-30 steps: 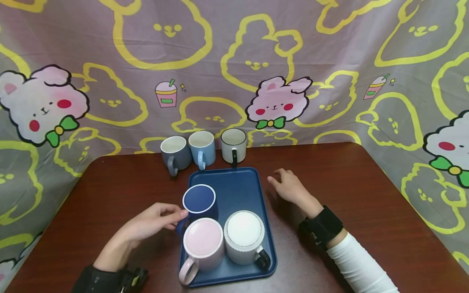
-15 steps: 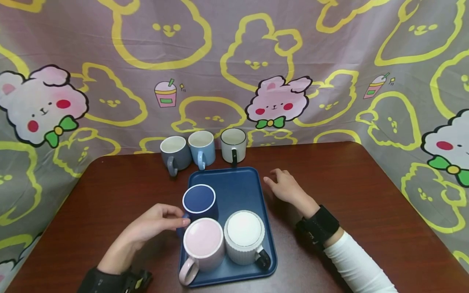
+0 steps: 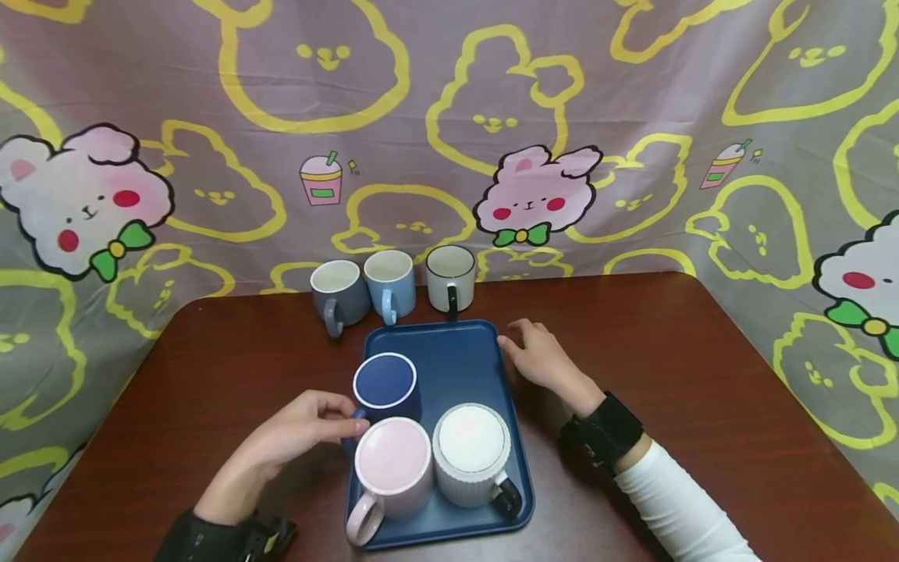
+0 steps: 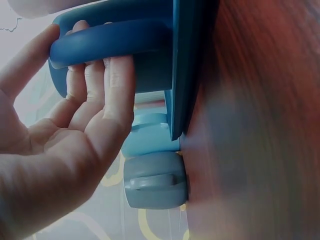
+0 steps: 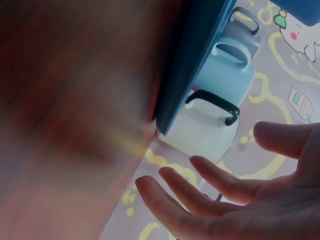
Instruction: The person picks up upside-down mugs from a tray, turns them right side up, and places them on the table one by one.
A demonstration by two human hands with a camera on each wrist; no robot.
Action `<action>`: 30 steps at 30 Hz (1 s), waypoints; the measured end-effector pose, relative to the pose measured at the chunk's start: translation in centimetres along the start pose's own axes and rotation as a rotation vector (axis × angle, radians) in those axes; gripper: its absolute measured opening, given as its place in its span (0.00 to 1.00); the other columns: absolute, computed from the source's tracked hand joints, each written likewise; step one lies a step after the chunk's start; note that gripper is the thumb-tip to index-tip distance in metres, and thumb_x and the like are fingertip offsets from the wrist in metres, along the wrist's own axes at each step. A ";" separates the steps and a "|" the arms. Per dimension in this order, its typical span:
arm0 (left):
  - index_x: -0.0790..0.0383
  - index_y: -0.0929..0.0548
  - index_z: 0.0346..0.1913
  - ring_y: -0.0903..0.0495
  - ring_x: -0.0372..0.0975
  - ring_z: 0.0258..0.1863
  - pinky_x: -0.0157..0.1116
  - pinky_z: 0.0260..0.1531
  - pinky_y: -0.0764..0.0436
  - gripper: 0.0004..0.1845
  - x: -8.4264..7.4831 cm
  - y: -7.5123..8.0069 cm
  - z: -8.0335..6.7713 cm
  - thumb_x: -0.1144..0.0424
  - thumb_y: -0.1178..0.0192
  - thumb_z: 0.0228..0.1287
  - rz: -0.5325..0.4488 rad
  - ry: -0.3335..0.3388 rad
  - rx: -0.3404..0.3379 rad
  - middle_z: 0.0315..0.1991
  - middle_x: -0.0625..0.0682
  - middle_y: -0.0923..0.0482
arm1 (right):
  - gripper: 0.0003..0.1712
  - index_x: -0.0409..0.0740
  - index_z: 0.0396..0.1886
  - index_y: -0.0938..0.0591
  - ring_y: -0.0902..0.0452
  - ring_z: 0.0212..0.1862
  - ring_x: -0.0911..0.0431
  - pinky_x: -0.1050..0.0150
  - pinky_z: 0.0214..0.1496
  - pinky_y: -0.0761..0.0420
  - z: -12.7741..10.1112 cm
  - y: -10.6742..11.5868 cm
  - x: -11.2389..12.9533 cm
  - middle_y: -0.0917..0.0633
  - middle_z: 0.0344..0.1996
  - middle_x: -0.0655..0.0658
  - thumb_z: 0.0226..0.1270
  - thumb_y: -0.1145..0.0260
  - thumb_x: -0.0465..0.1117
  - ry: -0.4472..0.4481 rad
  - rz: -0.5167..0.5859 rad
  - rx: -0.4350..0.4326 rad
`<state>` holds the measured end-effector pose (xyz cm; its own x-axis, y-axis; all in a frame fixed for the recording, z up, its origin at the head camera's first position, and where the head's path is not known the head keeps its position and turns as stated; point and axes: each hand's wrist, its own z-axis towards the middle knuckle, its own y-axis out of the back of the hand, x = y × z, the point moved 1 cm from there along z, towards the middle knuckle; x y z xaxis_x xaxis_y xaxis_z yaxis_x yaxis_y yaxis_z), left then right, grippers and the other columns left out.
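Note:
A dark blue mug (image 3: 384,382) with a white rim stands on the left of a blue tray (image 3: 456,343). My left hand (image 3: 347,417) reaches its handle (image 4: 110,42) from the left; in the left wrist view the fingers (image 4: 95,85) curl round the handle with the thumb above. A pink mug (image 3: 392,468) and a white ribbed mug (image 3: 470,451) sit at the tray's front. My right hand (image 3: 523,347) rests on the table at the tray's right edge, fingers (image 5: 200,185) spread and relaxed, holding nothing.
A grey mug (image 3: 335,290), a light blue mug (image 3: 389,282) and a cream mug with a black handle (image 3: 449,277) stand in a row behind the tray. The brown table (image 3: 702,375) meets a cartoon-print cloth backdrop (image 3: 632,117) behind.
My right hand has slid left up to the tray's right edge. My left hand's fingers have moved in closer around the dark blue mug's handle.

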<state>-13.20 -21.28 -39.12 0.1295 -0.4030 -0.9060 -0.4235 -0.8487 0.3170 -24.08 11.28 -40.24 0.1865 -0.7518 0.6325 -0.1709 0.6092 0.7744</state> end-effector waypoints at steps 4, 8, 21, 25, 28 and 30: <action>0.68 0.21 0.30 0.26 0.38 0.26 0.36 0.30 0.27 0.14 -0.1 -0.2 0.0 0.58 0.37 0.61 -0.001 -0.006 -0.004 0.20 0.46 0.25 | 0.30 0.36 0.65 0.32 0.28 0.57 0.43 0.46 0.57 0.25 0.1 -0.4 0.3 0.28 0.60 0.33 0.72 0.47 0.52 0.003 0.007 0.011; 0.68 0.22 0.28 0.27 0.39 0.25 0.35 0.27 0.28 0.15 -0.2 -0.4 0.0 0.57 0.36 0.60 0.028 -0.002 -0.019 0.18 0.46 0.26 | 0.30 0.36 0.65 0.32 0.28 0.58 0.43 0.47 0.57 0.25 0.2 -0.7 0.6 0.28 0.60 0.33 0.72 0.46 0.52 0.000 0.009 0.020; 0.69 0.20 0.30 0.29 0.40 0.24 0.32 0.21 0.32 0.16 -0.3 -0.7 0.0 0.56 0.35 0.59 0.119 -0.023 -0.076 0.19 0.50 0.28 | 0.31 0.36 0.65 0.32 0.27 0.57 0.44 0.50 0.55 0.23 0.6 -1.4 1.6 0.28 0.59 0.33 0.72 0.46 0.52 0.026 0.014 0.039; 0.68 0.20 0.29 0.30 0.39 0.23 0.32 0.20 0.32 0.15 -0.5 -0.8 0.0 0.56 0.35 0.59 0.132 -0.027 -0.101 0.18 0.50 0.28 | 0.30 0.35 0.64 0.32 0.27 0.58 0.43 0.49 0.57 0.25 0.7 -1.6 2.1 0.28 0.59 0.33 0.72 0.46 0.51 0.041 0.006 0.033; 0.67 0.18 0.29 0.29 0.38 0.23 0.32 0.20 0.32 0.15 -0.6 -0.7 0.0 0.55 0.34 0.58 0.167 -0.040 -0.135 0.18 0.50 0.27 | 0.30 0.35 0.64 0.32 0.29 0.60 0.43 0.48 0.59 0.26 0.8 -1.7 2.4 0.28 0.60 0.32 0.72 0.46 0.51 0.042 0.009 0.034; 0.66 0.17 0.28 0.30 0.38 0.22 0.31 0.18 0.33 0.14 -0.6 -0.8 0.0 0.55 0.33 0.56 0.201 -0.050 -0.163 0.17 0.49 0.28 | 0.30 0.36 0.64 0.32 0.29 0.60 0.43 0.48 0.59 0.26 0.9 -1.8 2.6 0.29 0.61 0.32 0.72 0.46 0.51 0.038 0.011 0.042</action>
<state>-12.96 -20.38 -38.83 0.0111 -0.5554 -0.8315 -0.2859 -0.7986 0.5296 -24.14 8.05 -40.01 0.2211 -0.7345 0.6416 -0.2132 0.6056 0.7667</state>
